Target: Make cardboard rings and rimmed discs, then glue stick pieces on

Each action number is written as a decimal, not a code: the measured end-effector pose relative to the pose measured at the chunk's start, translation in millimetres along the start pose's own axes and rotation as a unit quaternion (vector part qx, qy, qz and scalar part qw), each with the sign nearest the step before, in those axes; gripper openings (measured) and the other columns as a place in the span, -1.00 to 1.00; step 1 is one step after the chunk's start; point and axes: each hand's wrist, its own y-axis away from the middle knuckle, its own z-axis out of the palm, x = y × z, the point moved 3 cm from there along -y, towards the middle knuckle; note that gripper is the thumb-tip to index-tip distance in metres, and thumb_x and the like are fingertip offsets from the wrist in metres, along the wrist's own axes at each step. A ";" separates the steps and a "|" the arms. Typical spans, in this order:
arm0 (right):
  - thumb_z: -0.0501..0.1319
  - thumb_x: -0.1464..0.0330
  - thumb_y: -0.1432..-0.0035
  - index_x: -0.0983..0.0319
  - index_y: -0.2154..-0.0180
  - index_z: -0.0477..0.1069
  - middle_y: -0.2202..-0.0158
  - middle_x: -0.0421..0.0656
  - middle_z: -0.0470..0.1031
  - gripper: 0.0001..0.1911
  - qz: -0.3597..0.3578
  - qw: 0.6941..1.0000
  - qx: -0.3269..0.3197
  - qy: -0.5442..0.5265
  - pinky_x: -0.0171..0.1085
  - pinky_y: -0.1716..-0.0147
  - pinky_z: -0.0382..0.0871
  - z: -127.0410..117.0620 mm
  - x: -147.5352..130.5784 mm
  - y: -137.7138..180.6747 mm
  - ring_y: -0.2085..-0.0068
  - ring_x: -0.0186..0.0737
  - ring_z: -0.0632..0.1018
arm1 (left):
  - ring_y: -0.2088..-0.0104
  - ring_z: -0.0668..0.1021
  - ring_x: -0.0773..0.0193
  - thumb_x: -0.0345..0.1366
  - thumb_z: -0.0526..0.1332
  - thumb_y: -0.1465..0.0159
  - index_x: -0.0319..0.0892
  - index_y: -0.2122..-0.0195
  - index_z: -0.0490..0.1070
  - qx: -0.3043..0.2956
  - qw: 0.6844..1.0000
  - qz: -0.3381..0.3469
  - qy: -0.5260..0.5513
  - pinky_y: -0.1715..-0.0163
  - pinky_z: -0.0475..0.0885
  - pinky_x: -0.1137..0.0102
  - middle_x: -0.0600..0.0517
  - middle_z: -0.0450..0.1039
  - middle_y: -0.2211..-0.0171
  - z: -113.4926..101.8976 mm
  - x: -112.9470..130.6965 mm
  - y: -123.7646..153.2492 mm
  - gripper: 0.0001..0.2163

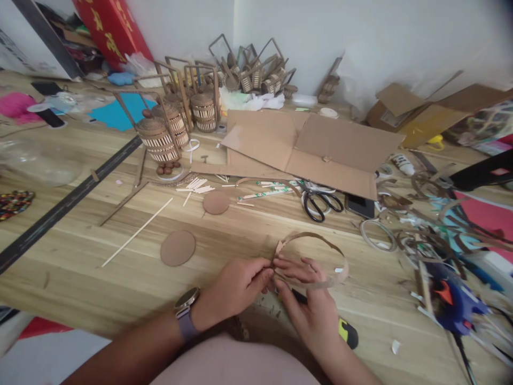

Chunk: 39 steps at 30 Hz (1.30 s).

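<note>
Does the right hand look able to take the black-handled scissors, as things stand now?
Probably not straight away: the right hand is busy with the curled brown strip, whose loop lies between it and the scissors. Once free, it probably can, since the handles are uncovered.

Brown strip [342,277], apparently cardboard, curved into a loop.

A single view from my head, looking forward and down, my torso [240,366] nearest at the bottom edge, my left hand [236,286] and right hand [315,307] close by, the wooden table [132,286] spreading beyond, the pale wall [320,32] farthest.
</note>
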 end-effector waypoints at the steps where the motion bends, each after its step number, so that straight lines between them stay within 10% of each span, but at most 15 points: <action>1: 0.20 0.36 -0.23 0.13 0.23 0.34 0.24 -0.14 0.63 -0.95 -0.004 1.000 -0.002 0.005 -0.03 0.07 0.39 1.0 0.4 0.3 0.18 -0.10 0.63 | 0.40 0.55 0.30 -0.24 0.00 -0.41 -0.20 0.33 0.45 0.000 1.000 0.001 -0.001 0.41 0.31 0.49 0.04 0.54 0.42 -0.1 0.3 0.0 -0.71; 39: 0.08 0.45 -0.28 0.15 0.20 0.31 0.29 -0.20 0.64 -0.90 0.020 1.000 -0.018 0.012 -0.07 -0.04 0.32 -0.9 2.5 4.6 0.13 -0.15 0.63 | 0.38 0.55 0.29 -0.37 0.04 -0.32 -0.19 0.31 0.48 -0.017 1.000 0.003 -0.012 0.39 0.32 0.50 0.03 0.56 0.40 0.4 2.3 3.3 -0.79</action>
